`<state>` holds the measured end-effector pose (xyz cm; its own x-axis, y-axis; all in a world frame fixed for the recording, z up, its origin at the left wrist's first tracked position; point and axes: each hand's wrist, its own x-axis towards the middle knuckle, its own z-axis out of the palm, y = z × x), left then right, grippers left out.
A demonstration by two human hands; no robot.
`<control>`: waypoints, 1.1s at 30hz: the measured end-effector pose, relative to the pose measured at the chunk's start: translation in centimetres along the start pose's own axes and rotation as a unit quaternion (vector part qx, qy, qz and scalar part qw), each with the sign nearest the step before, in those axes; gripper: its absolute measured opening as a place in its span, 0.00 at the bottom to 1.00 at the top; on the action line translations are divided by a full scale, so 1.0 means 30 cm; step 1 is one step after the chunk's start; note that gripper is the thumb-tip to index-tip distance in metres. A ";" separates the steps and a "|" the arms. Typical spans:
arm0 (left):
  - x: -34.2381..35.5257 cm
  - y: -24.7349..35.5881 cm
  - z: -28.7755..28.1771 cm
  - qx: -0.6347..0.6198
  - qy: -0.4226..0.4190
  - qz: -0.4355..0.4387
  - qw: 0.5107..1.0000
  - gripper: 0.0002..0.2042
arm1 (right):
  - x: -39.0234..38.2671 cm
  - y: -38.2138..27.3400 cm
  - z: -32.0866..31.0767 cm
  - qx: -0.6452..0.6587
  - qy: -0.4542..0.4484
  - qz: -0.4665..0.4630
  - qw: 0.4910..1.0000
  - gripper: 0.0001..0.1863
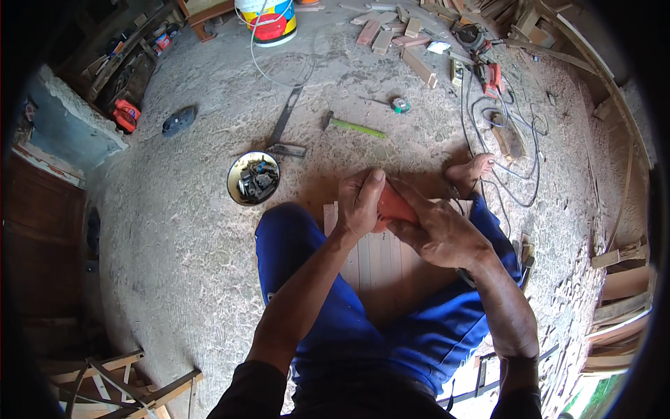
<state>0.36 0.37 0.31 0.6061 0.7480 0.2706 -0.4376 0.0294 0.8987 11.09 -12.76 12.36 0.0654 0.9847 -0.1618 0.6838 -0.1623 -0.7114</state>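
Both hands are closed around a red-orange tool (396,208), whose exact kind is mostly hidden by my fingers; it looks like a hand-held power tool. My left hand (359,206) grips its left side with the thumb pointing up and away. From the right, my right hand (443,230) wraps its fingers over the far side, thumb on the near side. A dark cord-like strand shows by my right wrist. Under the tool, between my blue-trousered legs, lie pale wooden strips (377,262) side by side.
Left of my knee stands a bowl of metal parts (257,180), with a handsaw (285,119) beyond. Ahead lie a green-handled hammer (356,128) and a tape measure (400,105). A red power tool (490,80), looped cords and wood offcuts (382,42) are at the far right. A bucket (269,28) stands at the back.
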 end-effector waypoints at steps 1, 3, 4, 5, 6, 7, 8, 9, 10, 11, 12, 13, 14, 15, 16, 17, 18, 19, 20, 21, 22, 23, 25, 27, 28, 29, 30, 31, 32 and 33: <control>0.002 0.005 0.000 0.000 -0.001 0.000 1.000 0.20 | 0.003 0.003 0.001 0.005 0.011 -0.022 1.000 0.37; -0.005 0.015 0.004 0.000 -0.002 0.000 1.000 0.19 | 0.000 -0.015 -0.009 0.008 -0.002 -0.009 1.000 0.37; -0.002 0.020 0.007 -0.004 -0.001 -0.010 1.000 0.19 | 0.001 -0.022 -0.015 0.009 -0.009 -0.002 1.000 0.37; 0.003 0.024 0.011 -0.007 0.001 -0.020 1.000 0.19 | 0.008 -0.021 -0.026 0.000 -0.011 -0.009 1.000 0.38; -0.001 0.022 0.011 -0.012 0.004 -0.034 0.999 0.19 | 0.011 -0.023 -0.028 -0.001 -0.017 -0.005 1.000 0.38; -0.001 0.006 0.001 -0.015 -0.001 -0.033 0.999 0.19 | 0.013 -0.025 -0.031 -0.002 -0.023 -0.001 1.000 0.38; 0.000 0.000 -0.003 -0.010 0.003 -0.033 0.999 0.19 | 0.017 -0.025 -0.032 -0.002 -0.029 0.003 1.000 0.38; 0.001 0.000 0.000 -0.006 0.005 -0.035 0.999 0.19 | 0.018 -0.020 -0.030 0.000 -0.027 0.000 1.000 0.39; 0.003 0.001 0.002 -0.002 0.007 -0.037 0.999 0.19 | 0.019 -0.016 -0.029 0.003 -0.024 -0.004 1.000 0.40; 0.007 0.005 0.004 -0.004 0.010 -0.037 0.999 0.19 | 0.022 -0.011 -0.030 0.006 -0.021 -0.008 1.000 0.40; 0.008 0.010 0.007 -0.008 0.014 -0.039 0.999 0.19 | 0.026 -0.006 -0.029 0.004 -0.022 -0.012 1.000 0.39; 0.008 0.012 0.008 -0.012 0.017 -0.041 0.999 0.19 | 0.031 0.001 -0.027 0.001 -0.022 -0.015 1.000 0.38; 0.005 0.011 0.007 -0.010 0.017 -0.046 0.999 0.19 | 0.034 0.006 -0.025 -0.001 -0.023 -0.019 1.000 0.38; 0.005 0.011 0.004 -0.008 0.017 -0.051 0.999 0.19 | 0.036 0.005 -0.026 -0.001 -0.022 -0.018 1.000 0.37; 0.008 0.009 0.001 -0.007 0.017 -0.056 0.998 0.19 | 0.036 0.001 -0.026 -0.001 -0.021 -0.018 1.000 0.37; 0.013 0.003 -0.005 -0.006 0.015 -0.055 0.998 0.19 | 0.039 -0.002 -0.026 -0.001 -0.020 -0.017 1.000 0.37; 0.012 -0.006 -0.011 -0.006 0.014 -0.056 0.998 0.19 | 0.040 -0.003 -0.024 0.004 -0.021 -0.015 1.000 0.36; 0.010 -0.013 -0.013 -0.005 0.012 -0.058 0.998 0.19 | 0.041 -0.003 -0.022 0.009 -0.021 -0.012 1.000 0.36; 0.006 -0.020 -0.010 -0.007 0.016 -0.056 0.998 0.19 | 0.040 -0.001 -0.021 0.014 -0.021 -0.009 1.000 0.36; 0.008 -0.012 -0.006 -0.006 0.020 -0.053 0.998 0.19 | 0.040 -0.001 -0.020 0.017 -0.021 -0.008 1.000 0.36; 0.009 -0.007 -0.003 -0.006 0.023 -0.050 0.998 0.20 | 0.038 0.000 -0.020 0.020 -0.021 -0.008 1.000 0.36; 0.010 -0.008 -0.001 -0.004 0.023 -0.048 0.999 0.20 | 0.037 0.001 -0.020 0.022 -0.021 -0.007 1.000 0.36; 0.008 -0.006 0.001 0.001 0.022 -0.043 0.999 0.20 | 0.035 0.003 -0.018 0.014 -0.017 -0.011 1.000 0.36; 0.007 -0.011 0.002 0.000 0.027 -0.055 0.998 0.20 | 0.034 -0.004 -0.022 0.013 -0.023 0.001 1.000 0.37; 0.007 -0.015 0.001 -0.002 0.029 -0.061 0.998 0.20 | 0.034 -0.015 -0.029 0.017 -0.031 0.016 0.999 0.38; 0.007 -0.015 -0.001 0.002 0.028 -0.055 0.998 0.20 | 0.032 -0.022 -0.033 0.021 -0.039 0.030 0.999 0.39; 0.010 -0.017 0.000 0.005 0.026 -0.049 0.998 0.20 | 0.029 -0.017 -0.031 0.017 -0.033 0.023 0.999 0.39; 0.010 -0.019 0.000 0.007 0.023 -0.042 0.999 0.20 | 0.029 -0.005 -0.026 0.014 -0.027 0.015 0.999 0.39; 0.007 -0.023 -0.001 0.010 0.025 -0.042 0.999 0.20 | 0.028 0.003 -0.020 0.010 -0.021 0.007 1.000 0.39; 0.002 -0.026 -0.002 0.013 0.026 -0.043 0.999 0.20 | 0.026 0.010 -0.013 0.010 -0.018 0.006 1.000 0.39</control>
<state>0.71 0.43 -0.39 0.6046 0.7773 0.1739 -0.3678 0.0788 0.9266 11.62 -12.02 12.28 0.0472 0.9800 -0.1935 0.6681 -0.1749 -0.7232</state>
